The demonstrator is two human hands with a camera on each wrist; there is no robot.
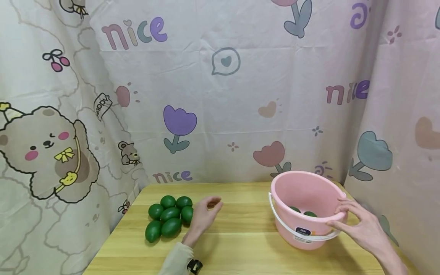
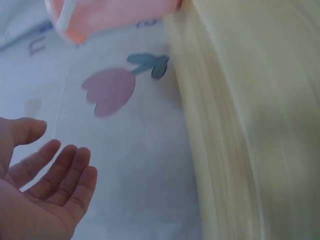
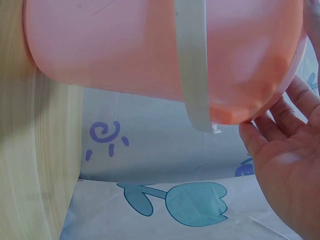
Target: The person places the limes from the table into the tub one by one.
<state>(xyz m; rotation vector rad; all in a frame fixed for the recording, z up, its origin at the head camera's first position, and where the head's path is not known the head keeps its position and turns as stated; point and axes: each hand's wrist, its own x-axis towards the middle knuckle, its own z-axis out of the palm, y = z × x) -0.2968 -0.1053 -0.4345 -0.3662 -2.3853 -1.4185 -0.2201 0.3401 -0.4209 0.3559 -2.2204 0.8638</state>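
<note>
My left hand [image 1: 203, 217] is raised beside a cluster of smooth, dark green oval fruits, like avocados [image 1: 170, 214], on the left of the table. It holds nothing; in the left wrist view the thumb and loosely bent fingers [image 2: 65, 175] stand apart. On the right stands a pink bucket [image 1: 306, 229] with a white handle [image 1: 292, 232] hanging across its front. My right hand [image 1: 364, 225] grips the bucket's right rim, and the right wrist view has its fingertips [image 3: 250, 132] at the edge. Two green fruits [image 1: 310, 214] show inside, partly hidden by the front wall.
The wooden table [image 1: 237, 217] spreads between the fruits and the bucket. A patterned curtain [image 1: 220, 99] hangs behind the table's back edge and along both sides.
</note>
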